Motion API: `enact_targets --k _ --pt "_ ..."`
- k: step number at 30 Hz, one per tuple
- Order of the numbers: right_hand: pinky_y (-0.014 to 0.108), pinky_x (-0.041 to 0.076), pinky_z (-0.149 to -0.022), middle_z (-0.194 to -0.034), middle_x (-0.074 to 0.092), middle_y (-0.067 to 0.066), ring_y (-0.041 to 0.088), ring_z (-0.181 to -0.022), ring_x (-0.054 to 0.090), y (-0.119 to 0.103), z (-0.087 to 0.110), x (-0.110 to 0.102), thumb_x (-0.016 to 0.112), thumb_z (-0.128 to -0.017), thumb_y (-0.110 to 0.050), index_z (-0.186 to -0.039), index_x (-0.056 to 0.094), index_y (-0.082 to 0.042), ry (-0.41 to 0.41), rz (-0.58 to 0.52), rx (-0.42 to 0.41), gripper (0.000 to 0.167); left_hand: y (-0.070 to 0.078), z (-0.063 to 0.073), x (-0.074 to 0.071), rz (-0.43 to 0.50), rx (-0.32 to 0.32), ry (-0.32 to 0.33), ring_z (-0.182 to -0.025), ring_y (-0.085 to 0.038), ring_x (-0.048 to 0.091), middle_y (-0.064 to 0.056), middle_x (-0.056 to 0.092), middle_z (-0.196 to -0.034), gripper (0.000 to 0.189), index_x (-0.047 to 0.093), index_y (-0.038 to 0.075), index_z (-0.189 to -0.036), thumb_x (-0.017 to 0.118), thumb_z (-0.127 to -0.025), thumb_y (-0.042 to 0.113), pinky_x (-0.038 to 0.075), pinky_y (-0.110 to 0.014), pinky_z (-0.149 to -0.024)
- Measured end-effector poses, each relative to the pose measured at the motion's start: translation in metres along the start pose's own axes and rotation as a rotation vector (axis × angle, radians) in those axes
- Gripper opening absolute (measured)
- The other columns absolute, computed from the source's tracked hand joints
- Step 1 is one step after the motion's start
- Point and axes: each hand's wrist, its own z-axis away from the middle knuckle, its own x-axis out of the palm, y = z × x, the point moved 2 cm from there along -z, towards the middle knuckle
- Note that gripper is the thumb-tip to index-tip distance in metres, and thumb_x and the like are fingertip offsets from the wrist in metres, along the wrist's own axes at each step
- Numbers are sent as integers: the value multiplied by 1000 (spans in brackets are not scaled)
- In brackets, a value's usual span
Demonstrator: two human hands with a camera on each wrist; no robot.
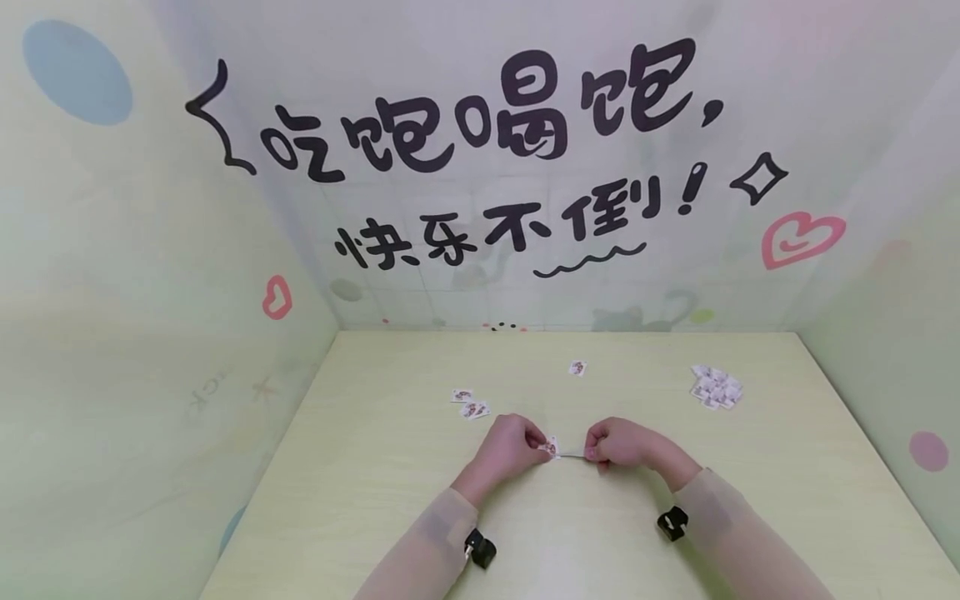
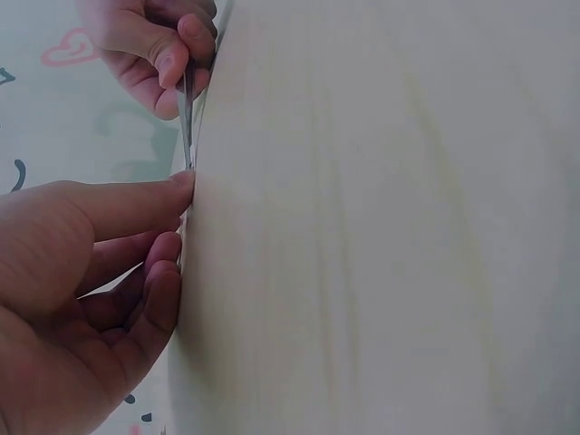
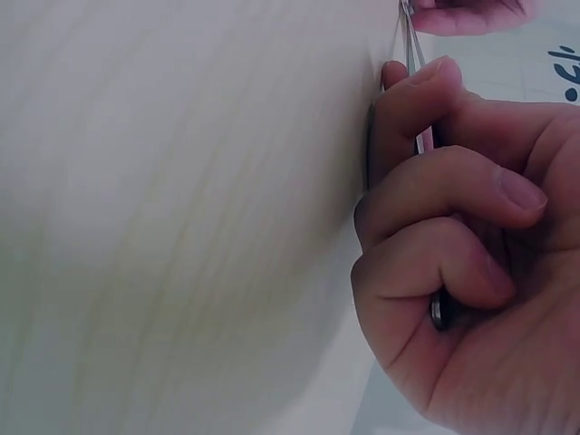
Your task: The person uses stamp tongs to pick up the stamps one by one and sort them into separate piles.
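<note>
My left hand (image 1: 512, 446) holds a small printed card (image 1: 552, 446) at the table's middle, its fingertips near the card's left side. From the right, my right hand (image 1: 626, 443) grips a pair of thin metal tweezers (image 1: 573, 456), whose tips reach the card's lower edge. Curled fingers wrap the tweezers (image 3: 411, 54) in the right wrist view, and their dark rounded end shows by the little finger. In the left wrist view the tweezers (image 2: 186, 118) run down to my left thumb; the card is mostly hidden there.
Several small printed cards (image 1: 474, 409) lie left of the hands, and a single card (image 1: 577, 367) lies farther back. A heap of small cards (image 1: 716, 387) sits at the right. Printed walls (image 1: 525, 300) border the pale table (image 1: 390, 367).
</note>
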Motion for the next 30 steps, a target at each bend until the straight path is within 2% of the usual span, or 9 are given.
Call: enact_targets --k 9,30 --pt "33 41 -71 -69 66 2 17 -68 52 -1 0 0 69 -95 -7 -84 68 -7 -10 -2 20 11 -3 -1 1 8 6 -2 -67 -4 61 12 68 -74 14 82 11 -88 94 -81 13 54 -24 -67" --pt "33 42 -73 -71 67 2 17 -69 55 2 1 1 71 -98 -9 -85 68 -7 7 -19 -8 13 -1 2 0 22 -6 14 -68 -5 61 12 68 -75 15 83 9 -92 93 -82 13 54 -24 -67"
